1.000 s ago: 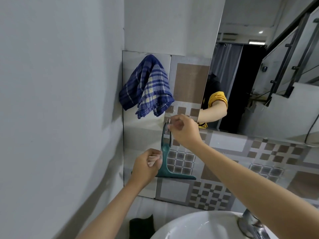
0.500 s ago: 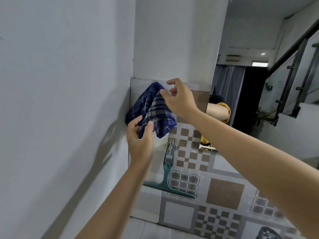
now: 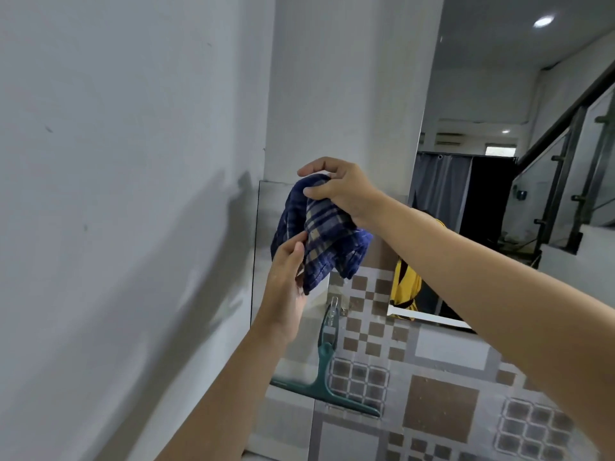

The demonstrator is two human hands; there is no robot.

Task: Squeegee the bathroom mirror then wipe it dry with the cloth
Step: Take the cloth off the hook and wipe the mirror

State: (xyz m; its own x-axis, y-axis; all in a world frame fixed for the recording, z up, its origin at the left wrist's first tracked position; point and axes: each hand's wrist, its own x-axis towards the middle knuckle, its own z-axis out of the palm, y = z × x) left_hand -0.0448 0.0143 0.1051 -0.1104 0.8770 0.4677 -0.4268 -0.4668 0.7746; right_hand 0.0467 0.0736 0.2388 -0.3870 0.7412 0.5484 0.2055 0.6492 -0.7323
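A blue and cream checked cloth (image 3: 324, 234) is bunched up in front of the tiled wall. My right hand (image 3: 339, 191) grips its top, with the thumb and fingers pinched on the fabric. Lower down, my left hand (image 3: 288, 281) holds the cloth's left edge from below. A green squeegee (image 3: 324, 371) hangs by its handle from a small hook (image 3: 333, 302) on the tiles, blade down, below both hands. The mirror (image 3: 492, 194) fills the upper right and reflects a yellow sleeve.
A plain grey wall (image 3: 116, 194) closes the left side. Patterned brown and grey tiles (image 3: 439, 404) cover the wall under the mirror. A white pillar (image 3: 339, 88) rises above the cloth. The mirror reflects a stair railing and a dark doorway.
Both hands left the hanging squeegee and rose to the cloth. The right hand now grips its top and the left its lower edge. The view tilted up, losing the basin.
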